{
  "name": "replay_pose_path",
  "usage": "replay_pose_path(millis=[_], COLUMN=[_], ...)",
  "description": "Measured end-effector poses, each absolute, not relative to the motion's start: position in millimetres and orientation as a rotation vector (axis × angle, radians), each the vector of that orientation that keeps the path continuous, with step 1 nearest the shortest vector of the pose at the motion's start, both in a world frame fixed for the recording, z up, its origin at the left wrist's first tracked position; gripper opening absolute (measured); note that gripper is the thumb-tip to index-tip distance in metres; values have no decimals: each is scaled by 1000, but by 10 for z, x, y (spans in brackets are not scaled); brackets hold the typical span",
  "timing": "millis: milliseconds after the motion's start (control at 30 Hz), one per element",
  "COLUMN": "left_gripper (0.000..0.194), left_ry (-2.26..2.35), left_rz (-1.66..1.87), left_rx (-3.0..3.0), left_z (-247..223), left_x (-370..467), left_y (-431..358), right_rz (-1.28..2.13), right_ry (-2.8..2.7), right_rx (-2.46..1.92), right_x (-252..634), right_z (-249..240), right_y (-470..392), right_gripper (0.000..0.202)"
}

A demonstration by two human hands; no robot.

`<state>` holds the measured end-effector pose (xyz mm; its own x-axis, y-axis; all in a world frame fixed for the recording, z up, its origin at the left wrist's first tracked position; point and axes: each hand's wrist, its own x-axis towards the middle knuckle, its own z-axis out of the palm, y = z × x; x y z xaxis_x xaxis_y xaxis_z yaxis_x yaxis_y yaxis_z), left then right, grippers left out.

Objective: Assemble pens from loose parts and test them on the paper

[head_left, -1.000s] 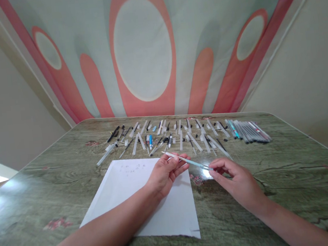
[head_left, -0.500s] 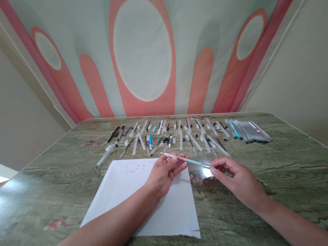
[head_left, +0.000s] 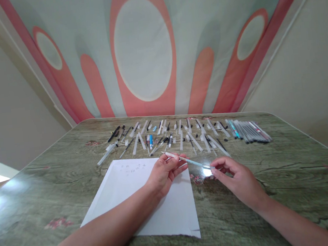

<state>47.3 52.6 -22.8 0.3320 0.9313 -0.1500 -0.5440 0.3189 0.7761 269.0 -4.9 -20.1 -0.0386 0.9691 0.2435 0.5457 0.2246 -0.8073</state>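
Observation:
A slim pen (head_left: 194,162), white at one end and pale blue toward the other, slants between my two hands. My left hand (head_left: 167,172) pinches its white end between thumb and finger, above the right part of a white paper sheet (head_left: 110,200). Small handwriting shows near the top of the sheet. At the pen's clear right end, my right hand (head_left: 234,176) has thumb and fingertips closed on it. Beyond my hands lie many loose pen parts, among them a blue-and-white pen piece (head_left: 151,141) and clear tubes (head_left: 195,142).
The wood-patterned table (head_left: 237,225) extends around the paper. At the back right is a row of grey and teal pens (head_left: 249,131). A black pen (head_left: 113,134) lies at the back left. Behind the table hangs a pink and pale green backdrop (head_left: 150,105).
Both hands keep nearly the same grip and place on the pen. The whole view has shifted very slightly.

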Motion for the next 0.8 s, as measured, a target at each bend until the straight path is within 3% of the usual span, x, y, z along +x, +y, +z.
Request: replay_pose_path(millis=[333, 467, 533, 667, 800], left_gripper=[13, 12, 14, 21, 33], left_ry=[698, 676, 626, 577, 648], left_rz=[1034, 895, 809, 682, 463], left_rx=[589, 505, 516, 678, 1359], left_z=[-216, -168, -179, -137, 201], left_x=[464, 560, 652, 773, 482], left_y=[543, 348, 193, -18, 39], right_rz=[480, 540, 572, 608, 579], right_ry=[-1983, -1948, -2042, -2191, -1953], right_rx=[-1486, -1364, -1208, -1013, -1216], right_x=[2761, 2692, 2630, 2558, 2643], right_z=[-361, -230, -155, -101, -97], right_y=[77, -30, -107, -197, -171], right_gripper=[12, 49, 56, 41, 33])
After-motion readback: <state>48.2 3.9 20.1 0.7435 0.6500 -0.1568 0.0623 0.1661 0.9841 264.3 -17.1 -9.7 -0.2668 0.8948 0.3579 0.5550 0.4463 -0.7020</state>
